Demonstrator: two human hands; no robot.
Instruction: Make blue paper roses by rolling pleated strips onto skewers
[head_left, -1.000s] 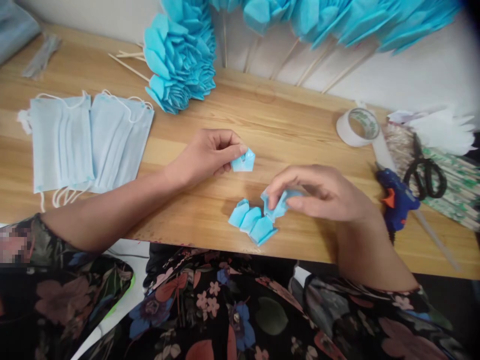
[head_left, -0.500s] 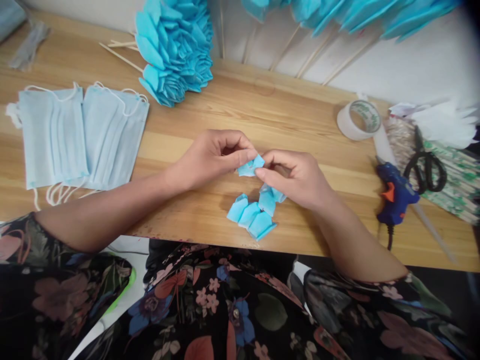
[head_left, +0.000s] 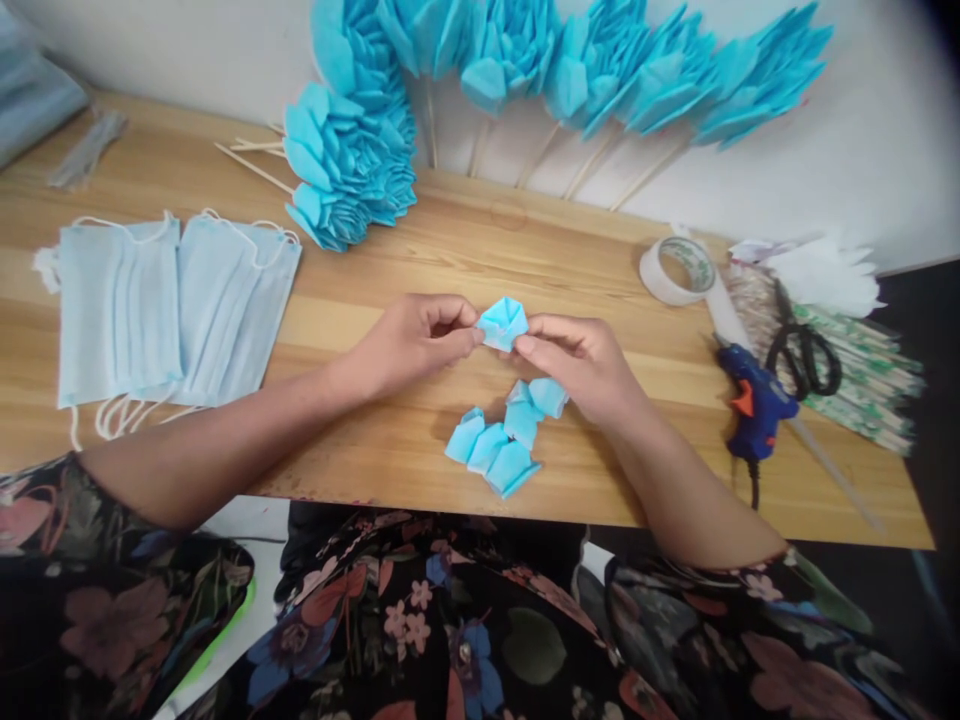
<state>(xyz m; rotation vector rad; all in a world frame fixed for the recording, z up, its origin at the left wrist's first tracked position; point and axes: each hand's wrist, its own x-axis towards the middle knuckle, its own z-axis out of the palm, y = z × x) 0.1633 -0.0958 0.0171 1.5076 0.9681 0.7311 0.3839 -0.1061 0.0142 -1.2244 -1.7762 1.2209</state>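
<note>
Between my two hands a small folded blue petal (head_left: 502, 324) is held just above the wooden table (head_left: 352, 440). My left hand (head_left: 420, 340) pinches its left edge between thumb and fingers. At its right lower corner, my right hand (head_left: 574, 355) has a similar thumb-and-finger pinch. Creases meet near the middle of the petal's upper side. Below the hands lie several more folded blue petals (head_left: 487, 447), bunched in a loose curve; the nearest to my right hand sits just under its fingers.
Blue flowers on sticks (head_left: 352, 160) lie at the back left, and more blue flowers (head_left: 510, 50) lean on the wall. Face masks (head_left: 120, 310) are on the left. To the right are a tape roll (head_left: 677, 270), a blue glue gun (head_left: 754, 400), scissors (head_left: 806, 355) and wrapped sticks (head_left: 862, 370).
The petal has turned so its folded face shows more fully, and my left fingers have shifted to its left edge. The head view has tilted up, showing more of the flowers on the wall.
</note>
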